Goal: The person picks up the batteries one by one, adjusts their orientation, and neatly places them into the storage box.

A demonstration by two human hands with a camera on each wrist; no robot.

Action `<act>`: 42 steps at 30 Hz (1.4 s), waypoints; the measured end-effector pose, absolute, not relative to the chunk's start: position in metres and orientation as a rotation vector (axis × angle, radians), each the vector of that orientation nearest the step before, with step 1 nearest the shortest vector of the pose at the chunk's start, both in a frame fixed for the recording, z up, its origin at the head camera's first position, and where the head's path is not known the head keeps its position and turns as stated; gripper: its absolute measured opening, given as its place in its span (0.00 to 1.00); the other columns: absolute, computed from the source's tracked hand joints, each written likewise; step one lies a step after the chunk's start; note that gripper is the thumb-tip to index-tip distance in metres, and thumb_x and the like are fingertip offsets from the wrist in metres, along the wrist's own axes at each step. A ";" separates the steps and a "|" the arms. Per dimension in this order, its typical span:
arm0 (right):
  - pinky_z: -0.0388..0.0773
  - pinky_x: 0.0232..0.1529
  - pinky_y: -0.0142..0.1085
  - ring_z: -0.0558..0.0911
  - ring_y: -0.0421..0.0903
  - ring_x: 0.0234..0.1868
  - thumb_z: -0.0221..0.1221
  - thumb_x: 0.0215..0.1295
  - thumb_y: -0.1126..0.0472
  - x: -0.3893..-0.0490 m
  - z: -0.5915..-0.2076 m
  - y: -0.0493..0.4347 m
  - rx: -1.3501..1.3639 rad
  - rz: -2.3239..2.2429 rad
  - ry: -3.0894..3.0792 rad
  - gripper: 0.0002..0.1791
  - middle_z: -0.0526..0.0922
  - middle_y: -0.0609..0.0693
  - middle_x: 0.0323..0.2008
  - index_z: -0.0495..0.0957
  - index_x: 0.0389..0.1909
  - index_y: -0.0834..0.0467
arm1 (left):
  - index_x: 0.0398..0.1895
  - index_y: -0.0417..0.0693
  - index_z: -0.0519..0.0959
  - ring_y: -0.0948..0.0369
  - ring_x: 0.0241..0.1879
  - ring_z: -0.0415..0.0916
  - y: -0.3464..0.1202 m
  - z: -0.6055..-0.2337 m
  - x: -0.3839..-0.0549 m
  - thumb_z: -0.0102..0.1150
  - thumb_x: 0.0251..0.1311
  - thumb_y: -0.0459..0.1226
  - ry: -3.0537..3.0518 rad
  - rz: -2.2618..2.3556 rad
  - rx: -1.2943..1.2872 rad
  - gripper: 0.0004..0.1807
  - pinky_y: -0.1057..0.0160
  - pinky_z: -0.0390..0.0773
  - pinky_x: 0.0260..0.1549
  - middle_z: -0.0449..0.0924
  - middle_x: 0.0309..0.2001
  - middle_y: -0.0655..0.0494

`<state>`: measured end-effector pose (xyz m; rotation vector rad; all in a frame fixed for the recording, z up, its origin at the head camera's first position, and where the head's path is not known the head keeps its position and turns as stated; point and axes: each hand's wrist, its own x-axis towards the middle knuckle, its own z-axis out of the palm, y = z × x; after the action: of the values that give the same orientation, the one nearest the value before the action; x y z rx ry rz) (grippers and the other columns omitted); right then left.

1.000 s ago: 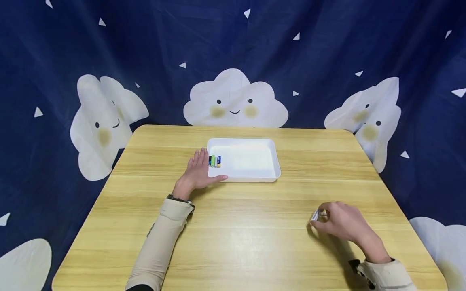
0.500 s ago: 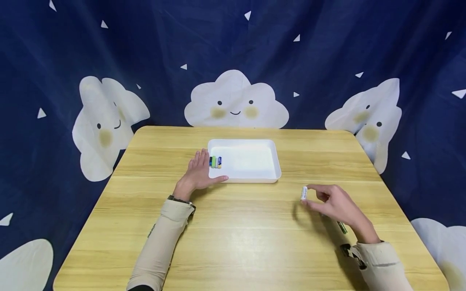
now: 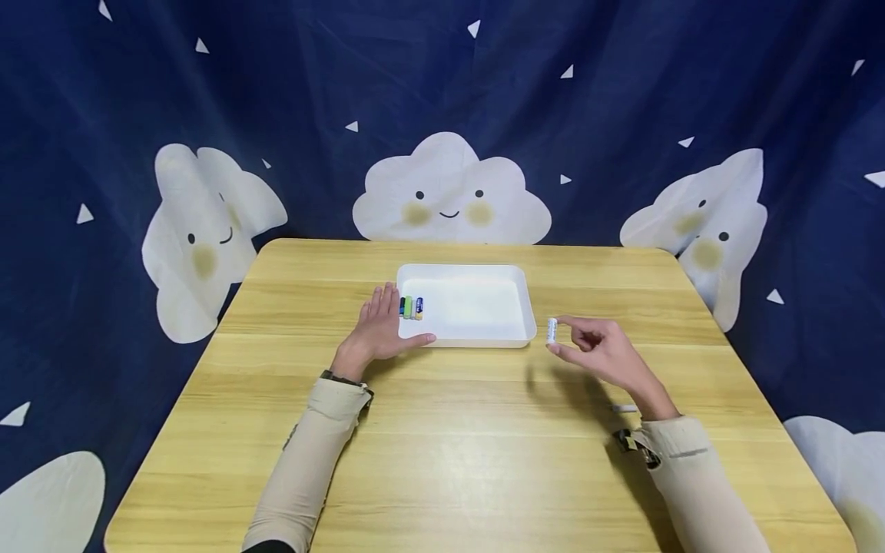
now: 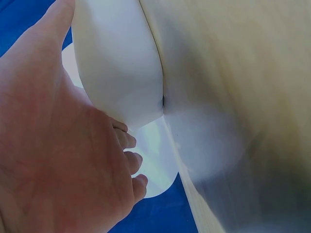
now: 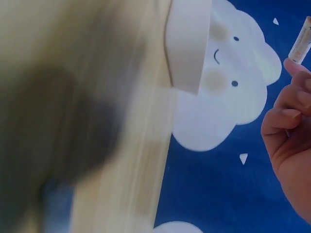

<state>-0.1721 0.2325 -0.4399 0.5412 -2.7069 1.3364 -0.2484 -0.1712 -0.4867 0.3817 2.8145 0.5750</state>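
Note:
My right hand [image 3: 598,349] pinches a white battery [image 3: 551,331] upright between thumb and forefinger, just off the right side of a white tray [image 3: 477,340]. The same battery [image 5: 301,41] shows at the right edge of the right wrist view, above my curled other fingers. My left hand [image 3: 376,330] lies with straight fingers along the tray's left side, its thumb stretched along the front rim. Inside the tray, beside those fingers, several batteries [image 3: 412,308] stand in a side-by-side row: dark, green, greyish and blue. My left fingers partly cover the dark one.
A small whitish cylinder [image 3: 624,408] lies on the wooden table [image 3: 442,445] near my right wrist, partly hidden by the arm. Behind the table's far edge hangs a dark blue curtain [image 3: 442,69] with smiling clouds and white triangles.
My right hand has lifted the white battery off the table and carried it left and farther away, close to the tray. My left hand stays at the tray's left side.

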 end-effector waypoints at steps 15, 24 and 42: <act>0.64 0.28 0.29 0.59 0.35 0.22 0.71 0.63 0.60 -0.220 -0.447 0.184 0.693 1.542 -2.630 0.15 0.59 0.46 0.19 0.86 0.49 0.59 | 0.83 0.36 0.32 0.44 0.85 0.22 -0.172 -0.487 -0.248 0.54 0.57 0.76 2.812 0.585 0.393 0.72 0.40 0.36 0.82 0.23 0.85 0.41; 0.70 0.37 0.29 0.58 0.36 0.22 0.72 0.64 0.55 -0.237 -0.449 0.159 0.699 1.584 -2.653 0.15 0.58 0.44 0.19 0.86 0.48 0.57 | 0.83 0.34 0.32 0.44 0.85 0.24 -0.172 -0.487 -0.248 0.55 0.57 0.74 2.827 0.587 0.423 0.72 0.40 0.38 0.83 0.24 0.85 0.39; 0.77 0.48 0.33 0.58 0.36 0.21 0.72 0.63 0.55 -0.273 -0.457 0.115 0.792 1.608 -2.594 0.18 0.58 0.41 0.16 0.87 0.51 0.57 | 0.83 0.34 0.32 0.44 0.85 0.26 -0.172 -0.492 -0.252 0.55 0.57 0.74 2.843 0.571 0.418 0.72 0.41 0.40 0.83 0.26 0.85 0.38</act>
<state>-0.2730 0.1152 -0.4572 0.7922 -2.5943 1.6076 -0.2521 -0.1721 -0.4916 0.4175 2.8429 0.5709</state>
